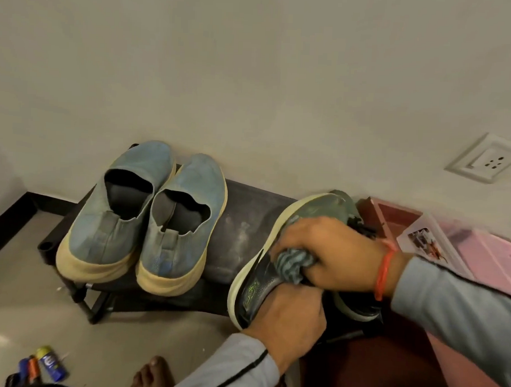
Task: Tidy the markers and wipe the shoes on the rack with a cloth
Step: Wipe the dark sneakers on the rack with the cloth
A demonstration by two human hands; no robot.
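1. A dark grey sneaker with a pale sole and green markings on its side is sitting tilted at the right end of the low black shoe rack, its toe pointing toward the wall.
2. The right hand is closing its fingers around a bunched grey-blue cloth and pressing that cloth against the sneaker's upper.
3. A red thread band is circling the right wrist, just above a grey sleeve.
4. The left hand is curling around the sneaker's heel end from below, gripping it; its fingertips are hidden behind the shoe.
5. A second dark sneaker is lying just beside the first, mostly covered by the right hand and forearm.
6. Well to the left on the same rack, a pair of dusty blue slip-on shoes with cream soles is standing side by side, touching each other, heels toward the camera.
7. On the floor at the lower left corner, a few markers are lying together, one with a blue body and a yellowish cap, another showing orange.
8. A bare foot is resting on the floor near the markers.
9. To the right of the rack, a pink plastic basket is standing against the wall, with a clear box sitting on it.
10. A white wall socket is showing above the basket.
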